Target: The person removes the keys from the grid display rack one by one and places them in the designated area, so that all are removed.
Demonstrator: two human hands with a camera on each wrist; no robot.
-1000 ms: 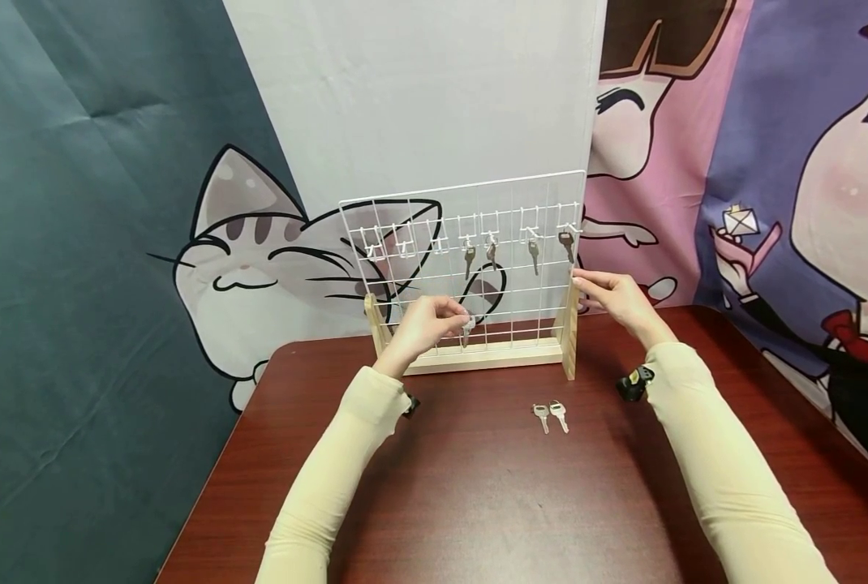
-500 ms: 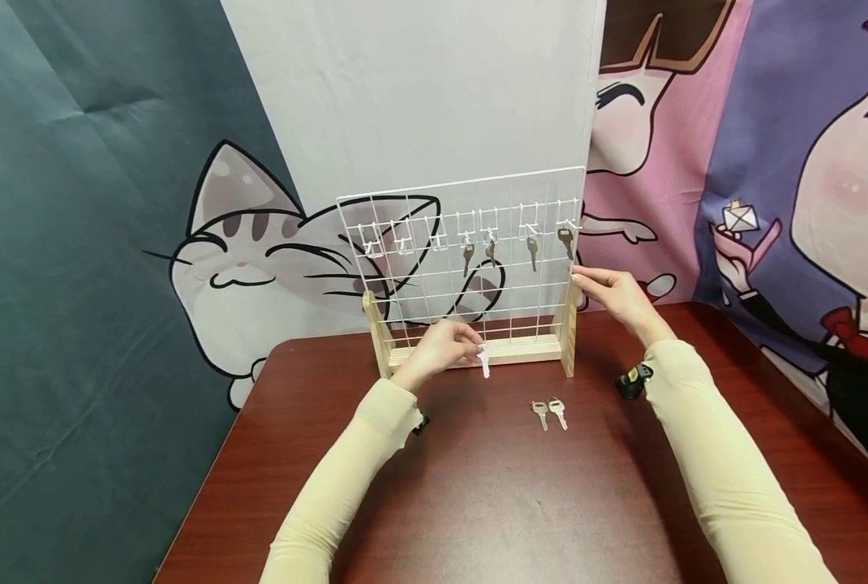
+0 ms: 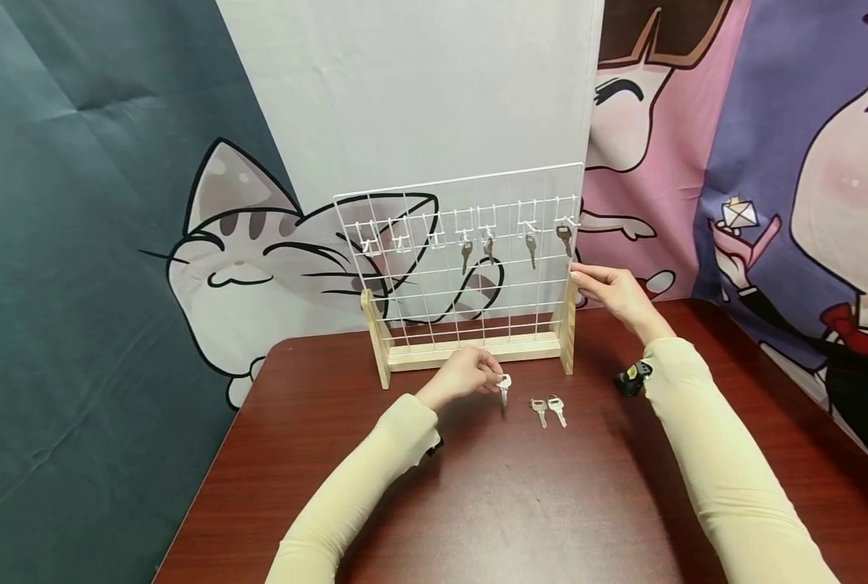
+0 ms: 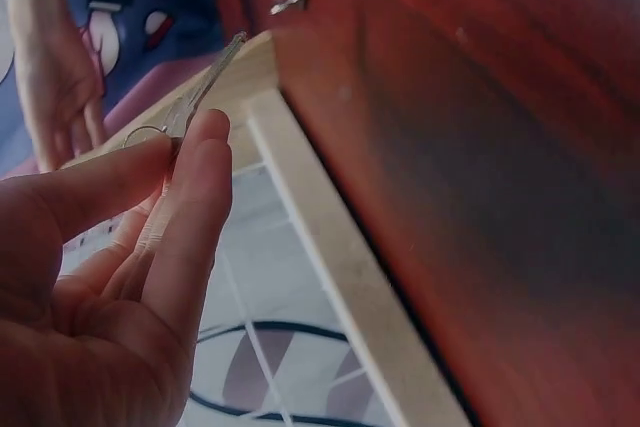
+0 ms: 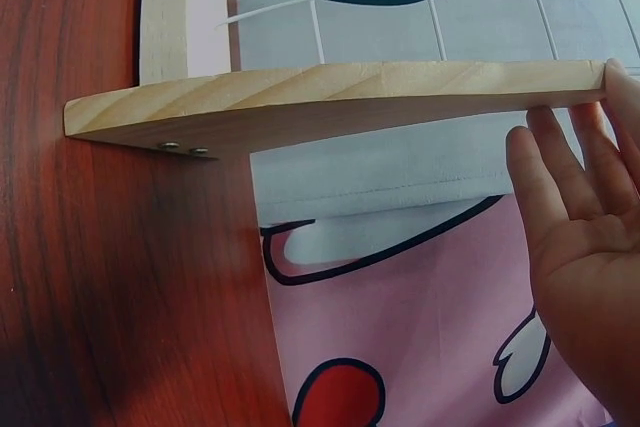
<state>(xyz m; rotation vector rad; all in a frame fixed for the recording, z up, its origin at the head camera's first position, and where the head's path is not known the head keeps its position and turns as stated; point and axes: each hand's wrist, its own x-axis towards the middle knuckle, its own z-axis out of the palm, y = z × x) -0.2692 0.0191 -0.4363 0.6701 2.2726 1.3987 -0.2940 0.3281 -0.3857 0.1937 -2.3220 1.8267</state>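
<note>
Key (image 3: 504, 388) hung pinched in the left hand (image 3: 467, 375) near two keys (image 3: 557, 410) on the surface (image 3: 507, 503); only the left wrist view showed its thin ring (image 4: 147, 134). The right hand (image 3: 621, 298) pinched the wooden upright (image 3: 569, 337), whose screws (image 5: 169, 146) only the right wrist view showed.

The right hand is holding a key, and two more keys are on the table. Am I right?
Not quite: the left hand is holding a key, as the head view shows. The right hand is at the wooden side post. Two more keys are on the table, yes.
</note>
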